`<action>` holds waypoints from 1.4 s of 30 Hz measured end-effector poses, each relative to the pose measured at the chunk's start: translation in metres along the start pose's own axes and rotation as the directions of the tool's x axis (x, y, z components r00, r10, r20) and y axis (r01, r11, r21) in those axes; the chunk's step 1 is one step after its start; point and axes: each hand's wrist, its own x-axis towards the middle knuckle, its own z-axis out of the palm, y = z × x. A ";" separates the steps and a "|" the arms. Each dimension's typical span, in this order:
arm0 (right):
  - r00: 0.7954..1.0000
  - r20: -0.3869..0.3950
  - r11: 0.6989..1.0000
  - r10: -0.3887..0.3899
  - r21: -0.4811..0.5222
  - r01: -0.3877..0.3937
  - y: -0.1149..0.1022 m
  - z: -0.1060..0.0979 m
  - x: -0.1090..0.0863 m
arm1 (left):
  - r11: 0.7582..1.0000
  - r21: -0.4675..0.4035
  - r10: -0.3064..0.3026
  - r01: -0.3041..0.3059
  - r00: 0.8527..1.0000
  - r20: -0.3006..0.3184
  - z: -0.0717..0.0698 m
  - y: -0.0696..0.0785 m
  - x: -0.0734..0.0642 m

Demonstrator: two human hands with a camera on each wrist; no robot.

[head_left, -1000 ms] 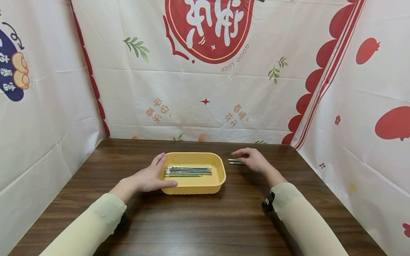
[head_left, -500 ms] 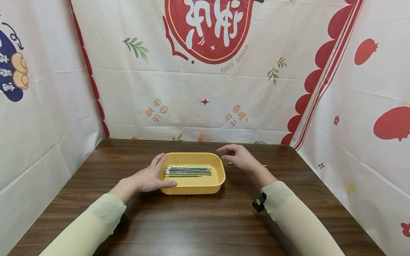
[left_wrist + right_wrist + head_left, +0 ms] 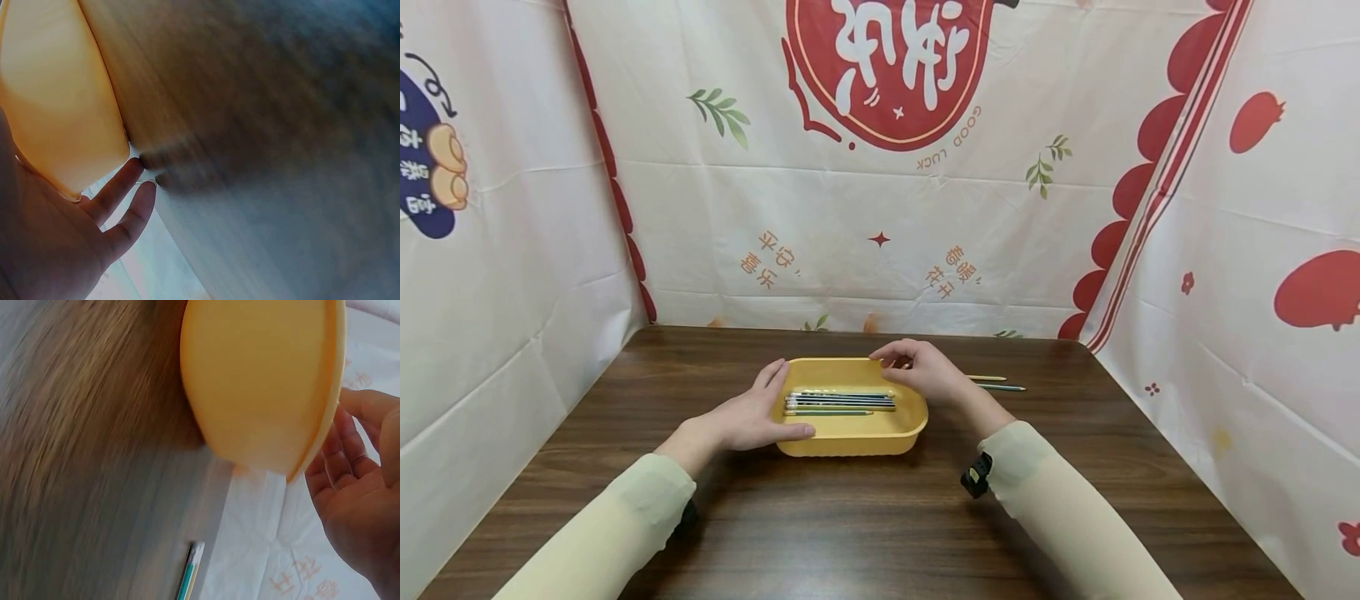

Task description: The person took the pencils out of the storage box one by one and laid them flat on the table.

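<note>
A yellow plastic tray [image 3: 850,447] stands on the table with several pencils [image 3: 838,402] lying side by side in it. My left hand [image 3: 748,417] holds its left end, the thumb along the front rim and the fingers spread toward the back corner. In the left wrist view, two fingers [image 3: 128,219] reach out beside the tray's wall. Over the tray's back right corner is my right hand [image 3: 925,371], its fingers loosely bent. The right wrist view shows the fingertips close to the rim, with nothing seen between them.
Two pencils [image 3: 1000,387] lie on the brown wooden table [image 3: 850,517] right of the tray, partly behind the right forearm. A printed white cloth [image 3: 880,200] hangs behind the table, with more cloth on both sides. A black device [image 3: 977,477] sits at the right cuff.
My right hand has moved left from beside the two pencils to over the tray's right end. Those pencils stay on the table. My left hand and the tray have kept their place.
</note>
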 end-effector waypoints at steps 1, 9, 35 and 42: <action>1.000 0.005 1.000 -0.006 0.002 0.006 -0.001 0.002 0.001 | 1.000 -0.001 -0.001 0.001 1.000 0.001 0.000 0.000 0.000; 0.999 0.038 1.000 -0.019 0.020 0.018 -0.007 0.021 0.010 | 1.000 -0.010 -0.010 0.011 1.000 0.009 0.000 -0.001 0.001; 0.997 0.074 0.996 0.005 0.093 -0.012 -0.014 0.060 0.039 | 1.000 -0.006 0.004 -0.004 1.000 -0.001 -0.001 0.000 0.000; 0.996 0.074 0.992 0.049 0.110 -0.056 -0.012 0.062 0.046 | 1.000 0.002 0.003 -0.003 1.000 -0.006 0.000 0.000 0.000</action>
